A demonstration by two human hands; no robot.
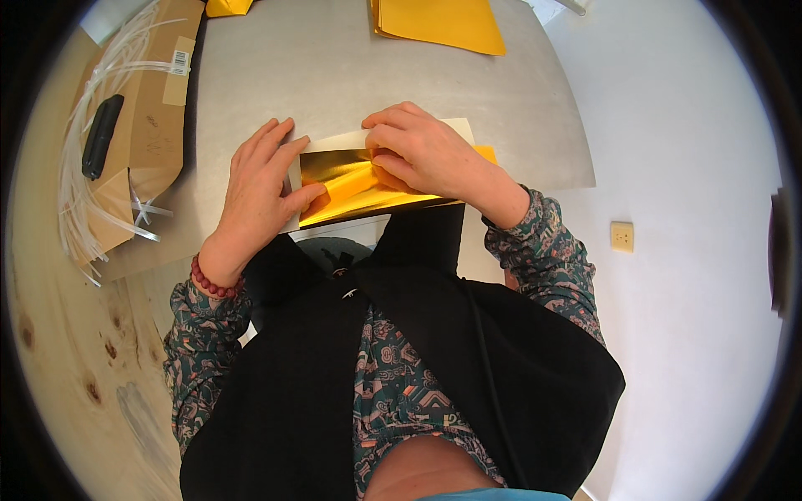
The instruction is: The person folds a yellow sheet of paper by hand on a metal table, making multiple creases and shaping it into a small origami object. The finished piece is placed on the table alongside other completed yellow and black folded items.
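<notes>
A shiny gold foil sheet (344, 173) lies close to the table's near edge, partly folded over on itself. Under it, a pale sheet or board (458, 129) shows along the far and left sides. My left hand (263, 179) rests at the left end with its fingers stretched out, the thumb touching the foil. At the right part, my right hand (426, 154) has bent fingers closed on the foil near its fold. The palm covers part of the sheet there, so the exact grip is hidden.
On the grey table (284, 67), a stack of gold sheets (443, 27) lies at the far edge, with another gold piece (227, 7) farther left. A brown cardboard box (154, 125) at left carries clear plastic strips (73, 196) and a black object (102, 136). A socket (621, 237) is at right.
</notes>
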